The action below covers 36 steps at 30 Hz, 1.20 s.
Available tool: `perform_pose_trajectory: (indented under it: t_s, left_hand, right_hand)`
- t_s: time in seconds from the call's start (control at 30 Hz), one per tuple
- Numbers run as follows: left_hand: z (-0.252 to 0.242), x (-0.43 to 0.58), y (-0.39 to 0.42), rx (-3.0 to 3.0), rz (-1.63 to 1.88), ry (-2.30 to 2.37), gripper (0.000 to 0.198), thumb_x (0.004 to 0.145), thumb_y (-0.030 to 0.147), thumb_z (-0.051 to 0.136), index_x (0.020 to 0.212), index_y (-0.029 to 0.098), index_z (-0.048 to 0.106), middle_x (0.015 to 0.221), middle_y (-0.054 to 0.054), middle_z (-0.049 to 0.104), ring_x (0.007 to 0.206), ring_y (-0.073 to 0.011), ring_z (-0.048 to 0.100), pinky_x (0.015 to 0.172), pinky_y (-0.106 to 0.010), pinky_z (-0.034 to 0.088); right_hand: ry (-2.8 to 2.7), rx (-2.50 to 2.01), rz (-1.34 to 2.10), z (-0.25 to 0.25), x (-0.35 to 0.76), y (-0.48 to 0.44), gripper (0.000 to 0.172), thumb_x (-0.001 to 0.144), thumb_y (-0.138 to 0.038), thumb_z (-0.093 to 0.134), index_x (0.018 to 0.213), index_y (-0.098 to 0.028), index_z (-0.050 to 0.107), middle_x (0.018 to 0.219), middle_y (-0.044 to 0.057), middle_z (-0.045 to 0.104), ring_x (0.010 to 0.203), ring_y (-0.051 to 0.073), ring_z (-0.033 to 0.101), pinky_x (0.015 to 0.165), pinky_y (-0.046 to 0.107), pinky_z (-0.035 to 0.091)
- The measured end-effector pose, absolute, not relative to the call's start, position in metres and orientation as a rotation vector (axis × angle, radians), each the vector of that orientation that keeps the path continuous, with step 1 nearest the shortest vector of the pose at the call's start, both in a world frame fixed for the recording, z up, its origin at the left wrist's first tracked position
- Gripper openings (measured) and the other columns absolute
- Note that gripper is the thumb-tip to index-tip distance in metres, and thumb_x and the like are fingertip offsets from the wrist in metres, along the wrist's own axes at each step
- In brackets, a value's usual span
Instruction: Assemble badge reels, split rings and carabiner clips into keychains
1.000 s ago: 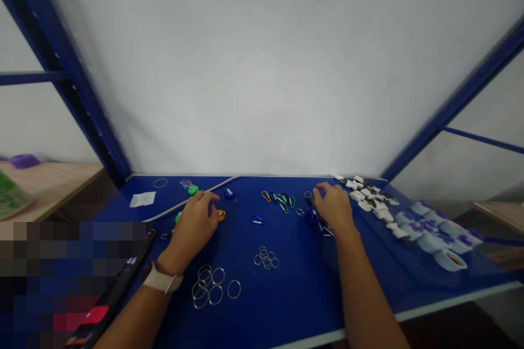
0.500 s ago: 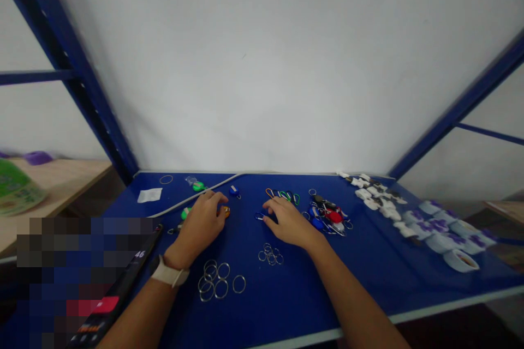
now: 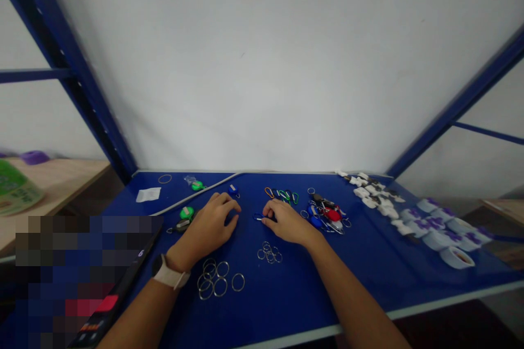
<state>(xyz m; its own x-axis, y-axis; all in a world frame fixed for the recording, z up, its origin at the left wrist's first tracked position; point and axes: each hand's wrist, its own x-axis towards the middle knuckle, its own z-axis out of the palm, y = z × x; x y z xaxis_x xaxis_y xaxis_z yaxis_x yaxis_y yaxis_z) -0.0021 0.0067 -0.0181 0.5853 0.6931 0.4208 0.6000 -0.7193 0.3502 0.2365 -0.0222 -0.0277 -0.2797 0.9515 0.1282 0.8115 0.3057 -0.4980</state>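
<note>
On the blue bench point(image 3: 286, 305), working left to right: a green-and-grey key fob point(image 3: 183, 220) lies just beside the left hand point(image 3: 208, 227), whose fingers point(image 3: 229, 208) curl narrow against the surface; whether they hold anything cannot be determined. A small blue tag point(image 3: 233, 191) lies just beyond them. The right hand point(image 3: 286, 223) follows, its fingers point(image 3: 268, 219) drawn narrow, tips at a small blue carabiner point(image 3: 258, 217); a firm grip cannot be confirmed. Handle a clip this small at the fingertips, palm low. Further right lie a keychain pile point(image 3: 325, 215), white plastic pieces point(image 3: 370, 196) and white rolls with purple print point(image 3: 442, 232).
</note>
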Motion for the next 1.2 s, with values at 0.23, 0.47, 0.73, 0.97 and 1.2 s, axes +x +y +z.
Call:
perform_pose_trajectory:
  t_s: [0.23, 0.47, 0.73, 0.97, 1.2]
  left_hand:
    - [-0.018, -0.005, 0.012, 2.581, 0.846, 1.285, 0.016, 0.089, 0.012, 0.049, 0.09, 0.018, 0.064, 0.093, -0.009, 0.061, 0.092, -0.0256, 0.059, 0.088, -0.042, 0.05]
    - [-0.024, -0.01, 0.012, 2.732, 0.731, 1.469, 0.021, 0.086, 0.025, 0.059, 0.104, 0.016, 0.064, 0.101, -0.014, 0.062, 0.1, -0.0324, 0.056, 0.092, -0.048, 0.047]
    - [-0.028, -0.01, 0.012, 2.685, 0.583, 1.378, 0.022, 0.089, 0.013, 0.051, 0.105, 0.017, 0.065, 0.1, -0.013, 0.062, 0.096, -0.0292, 0.059, 0.088, -0.044, 0.048]
    - [-0.033, -0.01, 0.017, 2.54, 0.752, 1.281, 0.027, 0.09, 0.015, 0.055, 0.117, 0.017, 0.059, 0.109, -0.011, 0.057, 0.097, -0.0258, 0.062, 0.091, -0.041, 0.051]
    - [-0.028, -0.007, 0.019, 2.459, 0.967, 1.196, 0.022, 0.085, 0.014, 0.064, 0.107, 0.018, 0.062, 0.106, -0.008, 0.056, 0.096, -0.0236, 0.062, 0.092, -0.042, 0.051]
  right_hand:
    - [-2.231, -1.46, 0.442, -0.021, 0.226, -0.027, 0.009, 0.087, -0.018, 0.065, 0.096, -0.018, 0.063, 0.087, 0.003, 0.061, 0.084, 0.018, 0.056, 0.078, 0.031, 0.043]
    - [-2.414, -1.268, 0.627, -0.002, 0.201, -0.045, 0.018, 0.083, -0.033, 0.074, 0.097, -0.022, 0.068, 0.094, 0.002, 0.065, 0.095, 0.02, 0.058, 0.096, 0.04, 0.037]
    - [-2.657, -0.969, 0.913, -0.009, 0.179, -0.055, 0.027, 0.075, -0.04, 0.081, 0.095, -0.024, 0.071, 0.09, 0.0, 0.066, 0.093, 0.019, 0.06, 0.096, 0.037, 0.038]
    - [-2.634, -1.034, 0.896, -0.008, 0.179, -0.054, 0.026, 0.077, -0.037, 0.081, 0.093, -0.021, 0.068, 0.086, -0.001, 0.066, 0.09, 0.018, 0.06, 0.095, 0.035, 0.039]
    - [-2.538, -1.067, 0.767, -0.006, 0.191, -0.048, 0.01, 0.087, -0.031, 0.069, 0.088, -0.02, 0.069, 0.083, 0.0, 0.067, 0.083, 0.017, 0.061, 0.088, 0.033, 0.042]
